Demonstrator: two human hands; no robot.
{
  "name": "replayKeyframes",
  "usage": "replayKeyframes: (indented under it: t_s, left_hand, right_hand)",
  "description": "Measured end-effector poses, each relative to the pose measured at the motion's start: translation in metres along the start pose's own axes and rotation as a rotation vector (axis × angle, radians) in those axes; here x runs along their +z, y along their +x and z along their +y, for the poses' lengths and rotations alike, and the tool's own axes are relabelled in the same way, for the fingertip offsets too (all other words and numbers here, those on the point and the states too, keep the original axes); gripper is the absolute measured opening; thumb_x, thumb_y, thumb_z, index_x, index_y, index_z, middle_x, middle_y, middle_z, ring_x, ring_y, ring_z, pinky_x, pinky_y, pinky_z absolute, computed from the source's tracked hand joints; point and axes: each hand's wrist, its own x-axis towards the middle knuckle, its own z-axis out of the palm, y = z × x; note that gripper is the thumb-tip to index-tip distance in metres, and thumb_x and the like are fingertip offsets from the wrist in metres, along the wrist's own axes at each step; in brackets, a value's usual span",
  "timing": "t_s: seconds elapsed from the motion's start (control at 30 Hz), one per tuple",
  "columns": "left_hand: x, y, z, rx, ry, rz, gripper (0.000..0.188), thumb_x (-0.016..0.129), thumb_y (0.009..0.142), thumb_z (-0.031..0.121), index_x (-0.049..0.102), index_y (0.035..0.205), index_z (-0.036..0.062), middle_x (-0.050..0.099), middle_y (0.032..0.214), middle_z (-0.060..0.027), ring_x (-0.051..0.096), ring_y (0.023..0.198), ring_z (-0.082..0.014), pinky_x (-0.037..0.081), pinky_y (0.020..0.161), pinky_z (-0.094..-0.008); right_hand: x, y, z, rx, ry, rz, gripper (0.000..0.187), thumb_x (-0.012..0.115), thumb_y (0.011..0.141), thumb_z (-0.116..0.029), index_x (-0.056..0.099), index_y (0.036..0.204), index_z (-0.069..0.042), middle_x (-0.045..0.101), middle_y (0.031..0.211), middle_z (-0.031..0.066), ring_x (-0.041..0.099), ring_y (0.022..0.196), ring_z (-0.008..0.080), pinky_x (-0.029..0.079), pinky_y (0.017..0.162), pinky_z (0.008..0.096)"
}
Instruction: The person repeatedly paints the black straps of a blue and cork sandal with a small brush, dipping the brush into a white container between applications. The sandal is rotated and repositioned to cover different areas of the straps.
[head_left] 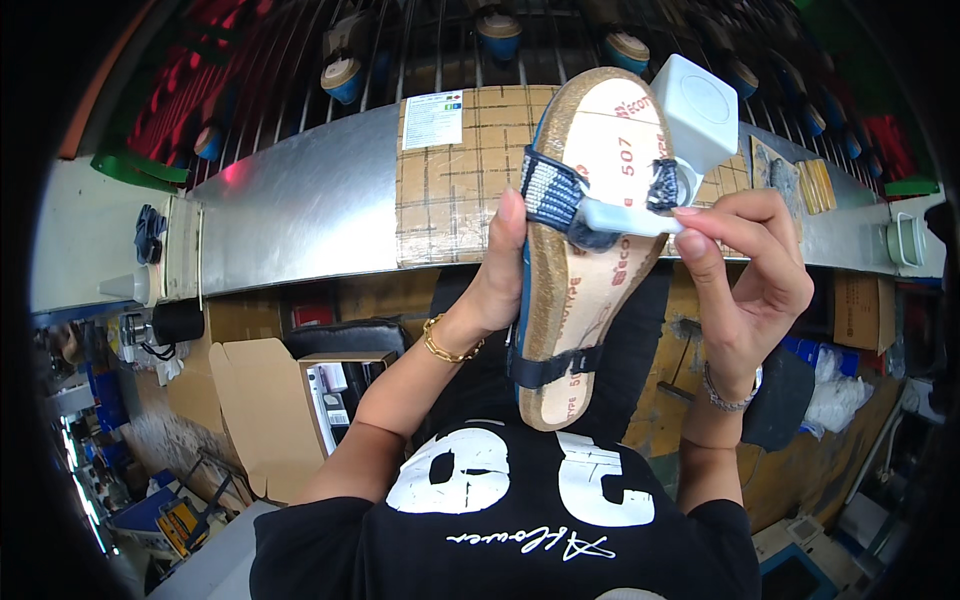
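A sandal (600, 300) with a pale printed footbed, cork sides and a blue lower edge is held up, tilted lengthwise. My left hand (503, 255) grips it along its left side. A woven dark blue and white strap (553, 190) stands loose on the left of the footbed; its other end (664, 186) is on the right. A plain black strap (556, 367) crosses near the lower end. My right hand (745, 270) pinches a short pale-handled tool (630, 217) between thumb and fingertips. The tool reaches across the footbed to the woven strap; its tip cannot be made out clearly.
Behind the sandal stand a white container (695, 115) and a wrapped cardboard sheet (450, 190) on a metal worktop (300, 215). A rack of rollers (430, 50) carries several blue-edged sandals (341, 80). An open cardboard box (262, 410) lies lower left.
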Motion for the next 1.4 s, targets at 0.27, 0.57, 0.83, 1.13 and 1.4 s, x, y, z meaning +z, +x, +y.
replayKeyframes:
  t_s: [0.27, 0.57, 0.83, 1.13, 1.4]
  left_hand:
    - [0.001, -0.003, -0.001, 0.074, 0.238, 0.037, 0.111, 0.026, 0.082, 0.094, 0.068, 0.106, -0.0062, 0.074, 0.097, -0.0139, 0.071, 0.092, -0.0186, 0.055, 0.081, -0.0305]
    - [0.002, -0.004, 0.017, 0.128, 0.466, 0.022, 0.109, 0.024, 0.082, 0.093, 0.069, 0.091, -0.0054, 0.073, 0.083, -0.0139, 0.069, 0.078, -0.0213, 0.052, 0.070, -0.0348]
    - [0.002, -0.010, 0.017, 0.138, 0.471, 0.042, 0.109, 0.024, 0.083, 0.092, 0.068, 0.097, -0.0062, 0.072, 0.087, -0.0149, 0.070, 0.080, -0.0224, 0.052, 0.072, -0.0344]
    - [0.008, -0.006, 0.009, 0.113, 0.176, -0.073, 0.110, 0.025, 0.085, 0.091, 0.065, 0.112, -0.0077, 0.073, 0.099, -0.0166, 0.072, 0.093, -0.0228, 0.056, 0.082, -0.0339]
    - [0.019, -0.005, 0.023, 0.100, -0.003, 0.080, 0.106, 0.026, 0.089, 0.087, 0.050, 0.136, -0.0045, 0.067, 0.120, -0.0176, 0.068, 0.109, -0.0215, 0.057, 0.091, -0.0341]
  right_hand:
    - [0.003, 0.019, -0.004, -0.106, -0.105, 0.086, 0.020, 0.080, 0.076, 0.002, 0.080, 0.095, -0.004, 0.061, 0.082, 0.0032, 0.055, 0.076, 0.0121, 0.041, 0.068, 0.0242]
    - [-0.014, 0.018, -0.008, -0.199, -0.080, 0.011, 0.023, 0.077, 0.075, 0.009, 0.078, 0.096, -0.001, 0.061, 0.095, 0.0094, 0.056, 0.088, 0.0173, 0.044, 0.078, 0.0266]
    - [-0.021, 0.028, -0.011, -0.192, -0.027, -0.108, 0.021, 0.080, 0.074, 0.002, 0.078, 0.095, -0.001, 0.061, 0.094, 0.0112, 0.055, 0.086, 0.0177, 0.041, 0.075, 0.0260]
    - [-0.032, 0.033, -0.011, -0.256, -0.019, -0.242, 0.020, 0.081, 0.071, -0.003, 0.079, 0.091, -0.003, 0.061, 0.093, 0.0114, 0.054, 0.083, 0.0192, 0.038, 0.071, 0.0278]
    - [0.000, 0.013, -0.006, 0.062, 0.021, 0.043, 0.017, 0.080, 0.077, 0.001, 0.081, 0.093, -0.003, 0.061, 0.080, 0.0034, 0.054, 0.076, 0.0122, 0.040, 0.068, 0.0238]
